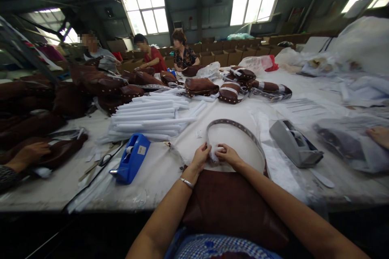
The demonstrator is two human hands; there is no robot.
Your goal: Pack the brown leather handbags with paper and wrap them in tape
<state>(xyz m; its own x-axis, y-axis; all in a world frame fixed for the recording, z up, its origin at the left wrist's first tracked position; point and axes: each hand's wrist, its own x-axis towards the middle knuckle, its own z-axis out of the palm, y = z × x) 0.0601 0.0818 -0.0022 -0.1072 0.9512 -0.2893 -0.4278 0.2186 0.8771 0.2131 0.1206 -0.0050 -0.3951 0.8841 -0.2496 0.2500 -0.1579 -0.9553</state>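
- The left hand (199, 158) pinches the studded strap (235, 123) near one end, fingers close together.
- The right hand (228, 156) bends its fingers narrowly onto the white wrapping (214, 154) around that strap.
- The brown handbag (234, 206) lies against the person's lap at the table edge, below both hands.
- A blue tape dispenser (132, 159) stands left, a gray tape dispenser (294, 144) right.
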